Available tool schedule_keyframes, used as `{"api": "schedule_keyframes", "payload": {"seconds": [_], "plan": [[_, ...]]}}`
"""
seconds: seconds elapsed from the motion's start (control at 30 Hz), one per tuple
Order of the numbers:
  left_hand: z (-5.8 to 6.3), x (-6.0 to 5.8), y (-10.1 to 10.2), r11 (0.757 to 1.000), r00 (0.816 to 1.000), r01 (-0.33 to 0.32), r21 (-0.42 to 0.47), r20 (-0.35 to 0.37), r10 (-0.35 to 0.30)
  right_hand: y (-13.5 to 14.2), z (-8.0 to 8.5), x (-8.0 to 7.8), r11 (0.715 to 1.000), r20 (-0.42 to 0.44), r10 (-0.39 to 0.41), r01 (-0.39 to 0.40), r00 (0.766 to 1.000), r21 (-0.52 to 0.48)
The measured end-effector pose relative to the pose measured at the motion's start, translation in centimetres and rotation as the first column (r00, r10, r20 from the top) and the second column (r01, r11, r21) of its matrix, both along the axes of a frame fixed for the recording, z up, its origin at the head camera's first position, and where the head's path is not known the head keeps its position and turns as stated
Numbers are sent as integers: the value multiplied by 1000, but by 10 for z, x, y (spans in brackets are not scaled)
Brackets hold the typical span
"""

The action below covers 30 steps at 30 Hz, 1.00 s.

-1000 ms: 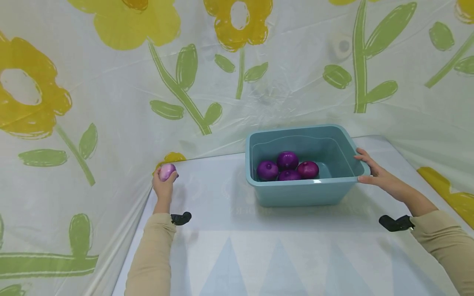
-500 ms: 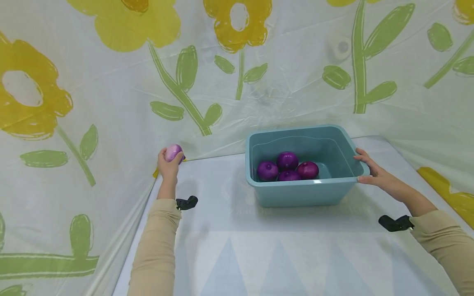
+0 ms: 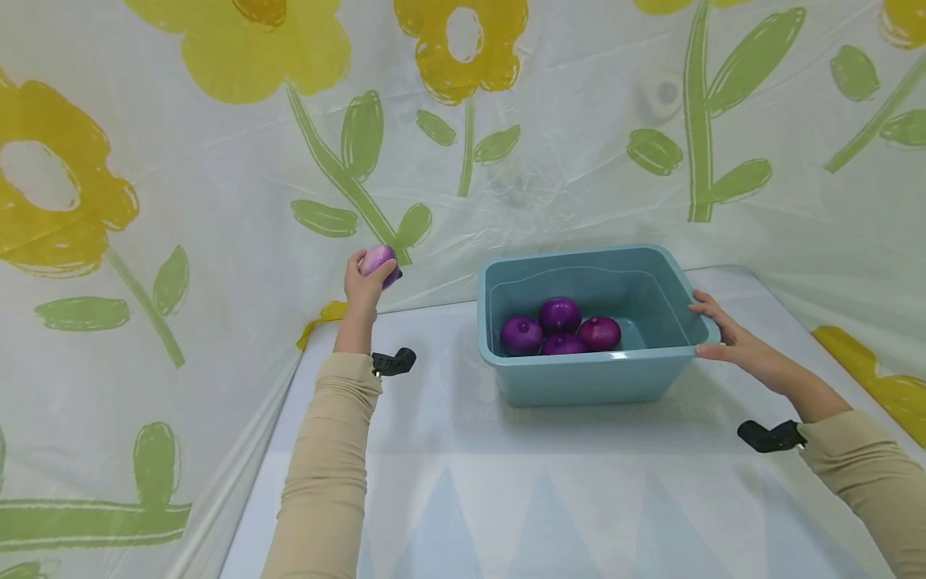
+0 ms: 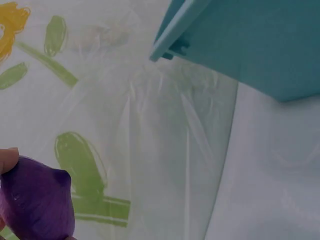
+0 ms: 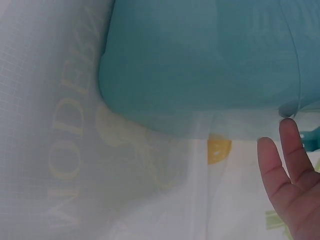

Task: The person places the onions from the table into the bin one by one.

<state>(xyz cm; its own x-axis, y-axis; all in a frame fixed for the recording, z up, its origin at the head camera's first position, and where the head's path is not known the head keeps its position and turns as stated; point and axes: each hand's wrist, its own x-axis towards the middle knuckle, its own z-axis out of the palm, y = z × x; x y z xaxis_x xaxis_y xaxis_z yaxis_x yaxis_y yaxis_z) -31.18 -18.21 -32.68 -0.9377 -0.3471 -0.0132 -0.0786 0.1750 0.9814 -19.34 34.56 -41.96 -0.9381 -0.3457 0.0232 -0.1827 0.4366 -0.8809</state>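
Observation:
In the head view my left hand (image 3: pixel 364 287) holds a purple onion (image 3: pixel 379 264) between thumb and fingers, raised left of a blue-green plastic tub (image 3: pixel 593 378). The left wrist view shows this onion (image 4: pixel 37 200) at the lower left, its pointed end facing the tub (image 4: pixel 270 50). Several purple onions (image 3: pixel 560 315) lie on the tub's floor, toward its left side. My right hand (image 3: pixel 741 342) touches the right end of the tub's rim, thumb near the front corner. In the right wrist view, two straight fingers (image 5: pixel 295 150) of this hand reach up beside the tub's wall (image 5: pixel 200 60).
The tub stands on a pale cloth-covered table (image 3: pixel 463 482) near its back edge. A white curtain (image 3: pixel 239 185) printed with yellow flowers hangs behind and to the left. Each wrist carries a small black device (image 3: pixel 394 362).
My left hand has lifted the onion and carried it rightward and away from me, from the table's left edge toward the tub. My right hand and the tub have stayed in place.

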Motion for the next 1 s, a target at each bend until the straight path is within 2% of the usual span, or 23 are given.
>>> {"api": "schedule_keyframes", "payload": {"seconds": [0.3,0.47,0.6,1.0], "plan": [[19,-1,34,997,997,79,-14,-3,-79,-1,0,-1,1000,-2,9,-9,1000,-10],[25,0,52,992,992,123,2,-26,-123,-1,1,-1,1000,2,4,-4,1000,-10],[26,0,66,988,988,153,10,-37,-153,-2,1,-1,1000,2,3,-3,1000,-11],[16,2,106,963,963,268,22,-23,-268,-2,2,1,1000,10,-5,5,1000,-11]]}}
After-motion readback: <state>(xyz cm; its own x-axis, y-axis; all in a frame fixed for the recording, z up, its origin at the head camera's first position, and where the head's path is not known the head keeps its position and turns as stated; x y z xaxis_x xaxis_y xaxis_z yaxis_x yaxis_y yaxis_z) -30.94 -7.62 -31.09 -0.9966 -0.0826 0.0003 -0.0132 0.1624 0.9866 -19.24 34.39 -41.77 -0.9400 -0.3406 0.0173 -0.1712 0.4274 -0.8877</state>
